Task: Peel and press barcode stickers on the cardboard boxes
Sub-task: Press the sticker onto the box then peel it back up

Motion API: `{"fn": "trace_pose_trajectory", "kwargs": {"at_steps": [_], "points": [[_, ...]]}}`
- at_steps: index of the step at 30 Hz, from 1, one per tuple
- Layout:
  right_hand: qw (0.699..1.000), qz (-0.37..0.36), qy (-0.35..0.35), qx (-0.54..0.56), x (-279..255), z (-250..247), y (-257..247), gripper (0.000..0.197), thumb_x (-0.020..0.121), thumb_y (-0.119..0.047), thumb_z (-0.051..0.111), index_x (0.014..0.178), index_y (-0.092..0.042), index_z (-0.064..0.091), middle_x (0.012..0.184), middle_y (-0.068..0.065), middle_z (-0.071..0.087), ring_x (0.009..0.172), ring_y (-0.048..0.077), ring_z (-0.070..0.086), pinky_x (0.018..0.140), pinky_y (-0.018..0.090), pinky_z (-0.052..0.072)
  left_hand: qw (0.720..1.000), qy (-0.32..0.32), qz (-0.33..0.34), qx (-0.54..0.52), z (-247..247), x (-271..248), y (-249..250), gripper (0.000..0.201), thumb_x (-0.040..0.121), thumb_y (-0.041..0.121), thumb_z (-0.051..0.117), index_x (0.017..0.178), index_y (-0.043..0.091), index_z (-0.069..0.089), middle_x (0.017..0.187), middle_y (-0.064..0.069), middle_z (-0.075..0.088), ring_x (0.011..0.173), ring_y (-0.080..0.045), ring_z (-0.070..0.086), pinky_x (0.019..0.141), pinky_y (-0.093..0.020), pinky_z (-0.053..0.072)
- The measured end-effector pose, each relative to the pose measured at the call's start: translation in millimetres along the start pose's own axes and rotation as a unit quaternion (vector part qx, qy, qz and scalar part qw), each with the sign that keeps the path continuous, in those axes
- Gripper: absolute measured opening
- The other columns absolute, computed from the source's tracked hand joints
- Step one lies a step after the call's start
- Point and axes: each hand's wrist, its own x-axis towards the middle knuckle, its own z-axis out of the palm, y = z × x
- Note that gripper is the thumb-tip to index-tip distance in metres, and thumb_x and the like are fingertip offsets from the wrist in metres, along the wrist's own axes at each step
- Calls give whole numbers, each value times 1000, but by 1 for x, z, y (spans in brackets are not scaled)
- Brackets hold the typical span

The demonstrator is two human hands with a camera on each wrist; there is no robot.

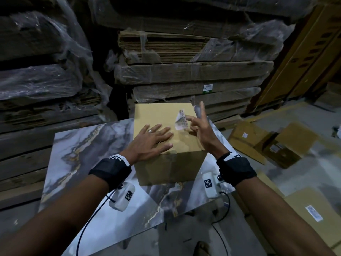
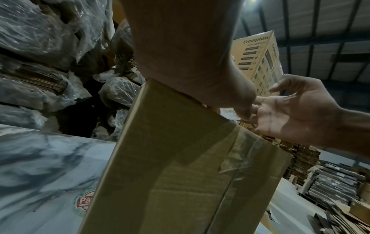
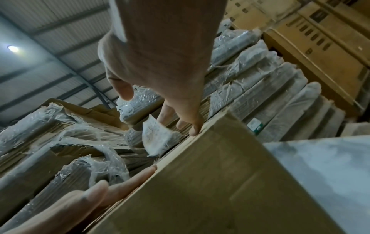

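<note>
A plain cardboard box (image 1: 153,115) stands on the marble table (image 1: 88,145). My left hand (image 1: 153,139) lies flat on the box's top, fingers spread and straight. A white barcode sticker (image 1: 181,120) sits on the top near the right edge, crumpled and partly lifted off the surface. My right hand (image 1: 201,126) hovers over that edge with fingers spread, its index fingertip touching the sticker. In the right wrist view the sticker (image 3: 158,139) curls upward just past the box's edge (image 3: 210,182). The left wrist view shows the right hand's (image 2: 296,114) palm, open.
Plastic-wrapped stacks of flattened cardboard (image 1: 184,71) rise close behind the table. On the floor to the right lie several flat boxes (image 1: 276,143), and a labelled box (image 1: 313,209) sits nearer. Tall printed cartons (image 1: 304,52) stand at the far right.
</note>
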Motion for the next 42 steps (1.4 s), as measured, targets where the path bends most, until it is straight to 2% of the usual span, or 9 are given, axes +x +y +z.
{"fn": "trace_pose_trajectory", "kwargs": {"at_steps": [3, 6, 10, 13, 19, 26, 29, 36, 42], "points": [[998, -44, 9, -43, 0, -12, 2, 84, 100, -13, 54, 160, -47, 6, 109, -8, 63, 86, 0, 61, 85, 33, 48, 1000, 8, -2, 1, 2, 0, 0, 64, 100, 70, 23, 156, 41, 30, 166, 18, 18, 156, -12, 7, 124, -50, 6], [980, -137, 0, -147, -6, -17, -1, 84, 90, -15, 51, 159, -47, 16, 159, 1, 41, 139, 12, 45, 105, 29, 45, 1000, 24, 2, 4, 3, -1, 0, 64, 100, 71, 21, 156, 41, 30, 165, 17, 20, 155, -13, 9, 124, -49, 8], [858, -190, 55, -475, 0, -16, 22, 63, 92, -46, 39, 155, -42, 35, 170, 2, 16, 157, 25, 7, 126, 56, 7, 998, 57, 2, -8, 4, -2, 2, 62, 101, 65, 22, 154, 36, 38, 164, 13, 29, 153, -15, 19, 123, -48, 14], [800, -139, 79, -578, 6, -10, 45, 63, 98, -57, 25, 158, -38, 27, 172, 6, 1, 159, 30, -1, 124, 62, 3, 992, 112, -27, -56, 3, -3, -1, 57, 98, 56, 35, 144, 27, 56, 155, 3, 46, 147, -18, 36, 120, -45, 27], [803, -36, 42, -593, 10, 4, 52, 66, 95, -63, 26, 151, -27, 33, 169, 10, 9, 149, 44, 26, 111, 59, 36, 966, 188, -158, -78, -1, -4, -4, 44, 90, 41, 48, 125, 27, 70, 144, -5, 58, 138, -30, 42, 112, -47, 34], [801, -14, 41, -597, 18, 19, 36, 56, 103, -52, 40, 150, -22, 35, 167, 16, 8, 144, 49, 30, 110, 58, 36, 944, 122, -288, -101, -6, 0, -1, 70, 82, 59, 42, 146, 31, 46, 160, -19, 23, 146, -44, 19, 119, -54, 21], [801, -12, 45, -597, 17, 21, 38, 56, 103, -51, 41, 150, -21, 36, 166, 16, 13, 142, 49, 33, 109, 57, 36, 926, 111, -334, -135, -8, 2, 2, 74, 87, 59, 52, 152, 29, 34, 162, -20, 9, 139, -50, 31, 115, -54, 32], [797, -60, 54, -599, 13, 23, 40, 54, 100, -48, 45, 147, -22, 42, 165, 15, 22, 134, 48, 43, 104, 57, 43, 908, 135, -379, -119, -12, 3, 17, 79, 80, 62, 47, 148, 22, 36, 148, -26, 32, 128, -47, 43, 104, -53, 44], [796, -126, 36, -591, 4, 37, 35, 48, 94, -43, 44, 132, -17, 55, 155, 16, 39, 115, 49, 55, 88, 51, 51, 887, 182, -411, -102, -17, -23, 23, 63, 76, 62, 49, 124, 22, 48, 123, -20, 46, 101, -42, 55, 84, -48, 53]]}}
